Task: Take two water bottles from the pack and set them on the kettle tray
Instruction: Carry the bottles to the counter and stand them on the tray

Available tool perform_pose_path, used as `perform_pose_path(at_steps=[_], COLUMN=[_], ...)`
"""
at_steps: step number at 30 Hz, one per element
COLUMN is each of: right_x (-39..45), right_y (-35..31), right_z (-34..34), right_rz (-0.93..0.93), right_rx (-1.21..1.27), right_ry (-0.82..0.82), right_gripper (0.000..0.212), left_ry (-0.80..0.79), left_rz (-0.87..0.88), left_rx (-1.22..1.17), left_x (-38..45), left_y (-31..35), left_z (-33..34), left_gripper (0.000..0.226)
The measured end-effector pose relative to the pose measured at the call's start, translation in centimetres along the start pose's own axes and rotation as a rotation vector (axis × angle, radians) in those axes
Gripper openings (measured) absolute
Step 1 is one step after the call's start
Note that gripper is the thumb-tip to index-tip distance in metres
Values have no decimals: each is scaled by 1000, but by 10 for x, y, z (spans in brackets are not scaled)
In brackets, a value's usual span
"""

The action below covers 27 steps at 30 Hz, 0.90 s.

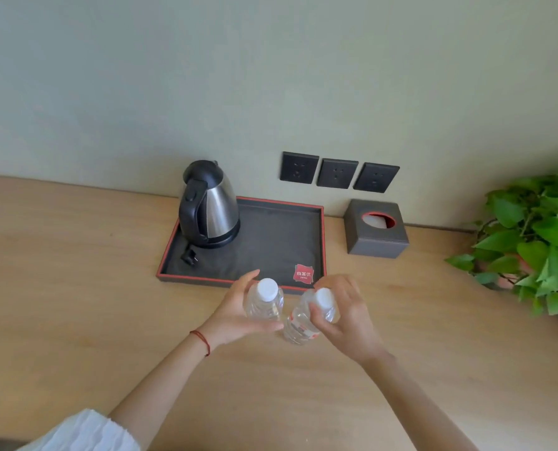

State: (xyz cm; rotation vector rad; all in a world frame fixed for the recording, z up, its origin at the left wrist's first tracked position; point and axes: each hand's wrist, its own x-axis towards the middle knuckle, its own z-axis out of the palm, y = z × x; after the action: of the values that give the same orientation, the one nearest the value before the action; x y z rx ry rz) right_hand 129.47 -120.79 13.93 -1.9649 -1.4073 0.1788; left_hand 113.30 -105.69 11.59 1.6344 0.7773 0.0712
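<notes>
My left hand (235, 315) is wrapped around a clear water bottle with a white cap (264, 302). A second clear bottle with a white cap and red label (300, 325) is gripped near its top by my right hand (346, 315). Both bottles are upright side by side, just in front of the near edge of the dark, red-rimmed kettle tray (281, 242). A steel and black kettle (207, 206) stands on the tray's left part, with its plug lying beside it. The pack is out of view.
A grey tissue box (377, 229) sits right of the tray by the wall. Three dark wall sockets (338, 172) are above it. A leafy green plant (538, 236) fills the right edge. The wooden desk (76, 271) stretches left.
</notes>
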Motion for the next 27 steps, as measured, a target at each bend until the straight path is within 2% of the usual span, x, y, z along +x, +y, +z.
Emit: perform_pose_path(at_steps=[3,5,7,9,11,13,16,21,27], right_x=[10,17,22,27,35,47,73,140,229], right_y=[-8,-18,-26,-27,-25,-22,-21,-16,3], right_z=[-11,-12,-8,-4,-4,-9,-25,-45,-28], right_rz=[-1,94,229,275,269,281,309,234,183], right_rx=[-328,-531,-644,-690,-656,-589,-497,-458,-501], right_ry=[-14,-76,-197,-249,-257,-269,-228,-123,-209], right_gripper=[30,43,50,45,33,28,31,32,33], left_ry=[99,174,215,222,233,245,245,217,172], left_rz=[121,168,176,176,179,208,246,279,277], left_rx=[311,591,928,1102,1106,1078,1060,1054,1025], left_x=[-9,-7,1,8,13,17,19,19,23], left_y=[36,56,67,67,64,61,57,53,53], left_z=[-9,-6,3,11,15,15,13,10,5], left_gripper=[96,93,79,54,35,27,28,27,26])
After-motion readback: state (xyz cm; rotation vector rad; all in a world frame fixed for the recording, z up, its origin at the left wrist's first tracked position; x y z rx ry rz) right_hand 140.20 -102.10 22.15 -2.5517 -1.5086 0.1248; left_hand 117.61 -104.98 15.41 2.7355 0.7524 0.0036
